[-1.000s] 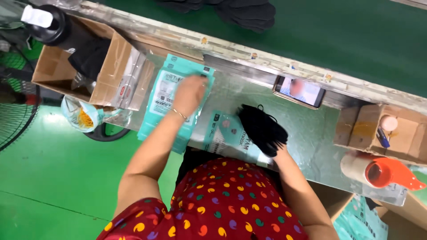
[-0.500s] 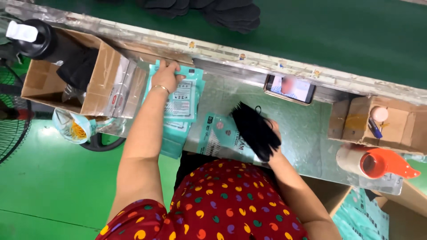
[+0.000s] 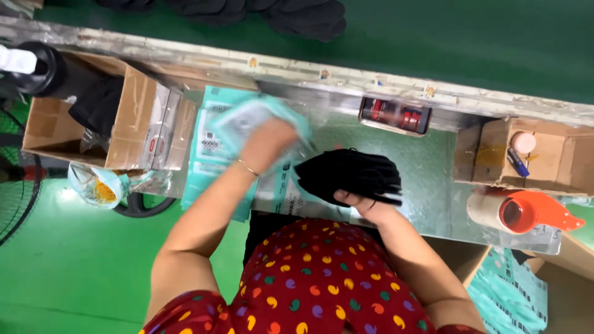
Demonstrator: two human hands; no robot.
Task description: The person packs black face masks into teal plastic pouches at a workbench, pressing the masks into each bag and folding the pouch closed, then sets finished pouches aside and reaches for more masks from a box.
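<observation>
My left hand (image 3: 270, 143) grips a teal plastic bag (image 3: 250, 119), lifted and blurred above the stack of teal bags (image 3: 207, 154) on the metal table (image 3: 433, 192). My right hand (image 3: 361, 204) holds a folded black garment (image 3: 349, 173) flat on the table near the front edge, just right of the left hand. Another teal bag (image 3: 284, 192) lies under the garment's left side.
An open cardboard box (image 3: 133, 124) with dark cloth stands at the left. A phone (image 3: 396, 115) lies at the table's back edge. At the right sit a small cardboard box (image 3: 544, 154) with pens and an orange tape dispenser (image 3: 523, 211). More teal bags (image 3: 513, 291) lie lower right.
My left hand has pulled one teal bag off the stack and moved right toward the black garment. The right hand has kept the garment in place.
</observation>
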